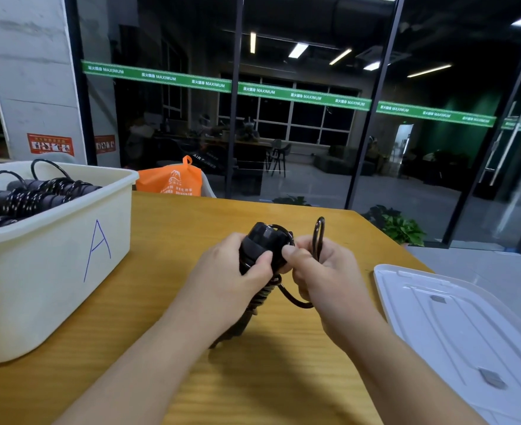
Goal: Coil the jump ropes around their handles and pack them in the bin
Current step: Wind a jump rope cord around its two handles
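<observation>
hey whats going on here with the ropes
A person is winding a black jump rope around its handles above the wooden table. The left hand grips the handles; the right hand pinches a loop of rope. Coiled ropes already lie in the bin marked A.

A white lid (467, 317) lies right of the fingers on the wooden table (191, 378); an orange bag (173, 179) sits beyond them.

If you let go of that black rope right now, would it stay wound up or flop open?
Probably it would loosen. The black rope bends in soft loops, so it looks floppy. One loop springs up past the right hand, hinting it's a bit springy. The left hand grips the handles, keeping the coils tight.
</observation>
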Action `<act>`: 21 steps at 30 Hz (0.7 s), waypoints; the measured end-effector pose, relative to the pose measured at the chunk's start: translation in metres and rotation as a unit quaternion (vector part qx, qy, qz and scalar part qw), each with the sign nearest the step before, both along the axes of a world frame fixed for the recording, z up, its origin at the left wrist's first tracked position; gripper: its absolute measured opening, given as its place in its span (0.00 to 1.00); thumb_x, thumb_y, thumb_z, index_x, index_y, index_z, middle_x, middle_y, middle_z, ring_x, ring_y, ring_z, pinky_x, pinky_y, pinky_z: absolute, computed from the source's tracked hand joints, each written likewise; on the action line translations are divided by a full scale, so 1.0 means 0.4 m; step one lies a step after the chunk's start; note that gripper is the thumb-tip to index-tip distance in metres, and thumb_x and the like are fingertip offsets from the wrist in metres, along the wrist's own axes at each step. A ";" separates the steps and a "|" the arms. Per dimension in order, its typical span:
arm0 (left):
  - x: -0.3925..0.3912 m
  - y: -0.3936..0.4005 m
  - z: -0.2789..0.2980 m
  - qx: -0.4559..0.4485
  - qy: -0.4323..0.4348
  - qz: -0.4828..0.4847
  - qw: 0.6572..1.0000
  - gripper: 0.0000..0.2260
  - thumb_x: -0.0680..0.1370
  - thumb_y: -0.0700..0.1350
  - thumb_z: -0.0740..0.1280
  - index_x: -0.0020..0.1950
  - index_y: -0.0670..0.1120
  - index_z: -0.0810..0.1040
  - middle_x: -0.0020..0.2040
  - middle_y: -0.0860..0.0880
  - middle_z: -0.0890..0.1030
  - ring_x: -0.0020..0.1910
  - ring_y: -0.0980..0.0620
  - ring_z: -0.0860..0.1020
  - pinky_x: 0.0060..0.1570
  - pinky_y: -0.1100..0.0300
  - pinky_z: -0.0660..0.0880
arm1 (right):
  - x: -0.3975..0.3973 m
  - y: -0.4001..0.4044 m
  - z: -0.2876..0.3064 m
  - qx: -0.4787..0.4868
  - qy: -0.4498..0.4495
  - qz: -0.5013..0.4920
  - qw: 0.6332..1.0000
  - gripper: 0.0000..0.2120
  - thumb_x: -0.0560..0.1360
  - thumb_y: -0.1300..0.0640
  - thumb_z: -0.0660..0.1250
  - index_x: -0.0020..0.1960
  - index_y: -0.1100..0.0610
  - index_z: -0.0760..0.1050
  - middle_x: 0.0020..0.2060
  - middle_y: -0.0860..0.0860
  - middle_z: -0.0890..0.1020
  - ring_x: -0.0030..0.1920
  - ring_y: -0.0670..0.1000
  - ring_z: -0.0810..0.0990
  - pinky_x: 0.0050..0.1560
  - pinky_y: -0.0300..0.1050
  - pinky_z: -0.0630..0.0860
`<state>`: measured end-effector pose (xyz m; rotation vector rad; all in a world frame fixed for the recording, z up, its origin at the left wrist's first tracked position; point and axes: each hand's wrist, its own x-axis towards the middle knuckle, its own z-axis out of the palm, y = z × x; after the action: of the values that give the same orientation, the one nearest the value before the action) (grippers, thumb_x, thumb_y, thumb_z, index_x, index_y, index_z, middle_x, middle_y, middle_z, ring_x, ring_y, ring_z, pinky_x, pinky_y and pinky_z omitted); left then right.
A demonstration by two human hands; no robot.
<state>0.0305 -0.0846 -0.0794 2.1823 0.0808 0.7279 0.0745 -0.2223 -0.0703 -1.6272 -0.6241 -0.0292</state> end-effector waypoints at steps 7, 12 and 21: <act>-0.006 0.042 0.032 -0.109 0.069 -0.159 0.979 0.06 0.76 0.49 0.68 0.49 0.48 0.77 0.37 0.53 0.83 0.34 0.58 0.82 0.31 0.69 0.73 | -0.009 -0.006 0.012 -0.002 -0.041 0.062 0.997 0.11 0.77 0.59 0.66 0.44 0.67 0.76 0.23 0.42 0.70 0.25 0.39 0.68 0.27 0.28 0.65; 0.016 0.077 0.015 -0.138 0.066 -0.167 0.974 0.16 0.69 0.58 0.69 0.50 0.48 0.80 0.43 0.52 0.85 0.43 0.55 0.83 0.44 0.60 0.77 | -0.020 0.011 0.012 -0.034 -0.071 0.090 0.993 0.04 0.77 0.57 0.68 0.43 0.55 0.76 0.27 0.38 0.73 0.28 0.38 0.72 0.30 0.27 0.66; 0.010 0.081 0.003 -0.272 0.066 -0.208 0.937 0.11 0.71 0.50 0.71 0.46 0.44 0.83 0.42 0.48 0.84 0.41 0.53 0.82 0.39 0.65 0.75 | -0.008 0.008 0.013 0.019 0.026 0.037 0.999 0.27 0.63 0.40 0.69 0.55 0.53 0.66 0.37 0.46 0.75 0.26 0.40 0.70 0.26 0.31 0.66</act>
<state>0.0343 -0.0523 -0.0782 1.6325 -0.1004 0.2696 0.0711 -0.2191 -0.0652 -1.5622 -0.6391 0.0547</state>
